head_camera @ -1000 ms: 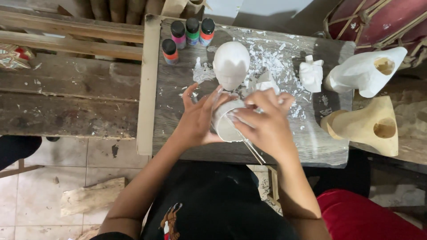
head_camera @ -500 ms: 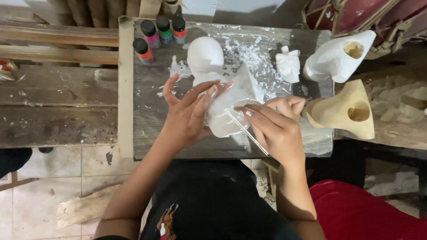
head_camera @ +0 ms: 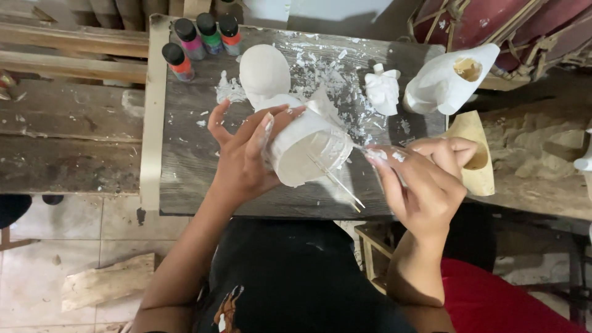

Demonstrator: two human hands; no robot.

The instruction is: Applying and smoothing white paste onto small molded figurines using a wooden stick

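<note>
While the left hand (head_camera: 243,157) wraps curled fingers around a white plaster figure (head_camera: 308,148), the right hand (head_camera: 425,179) pinches a thin stick (head_camera: 336,180) just beside it. Flakes (head_camera: 345,80) beyond the fingertips suggest trimming well underway; paint bottles (head_camera: 200,37) stand capped.

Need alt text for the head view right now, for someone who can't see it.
The left hand grips a white plaster piece over a dark wooden board while the right hand holds a thin stick against it. Four paint bottles and more white figures stand behind.
</note>
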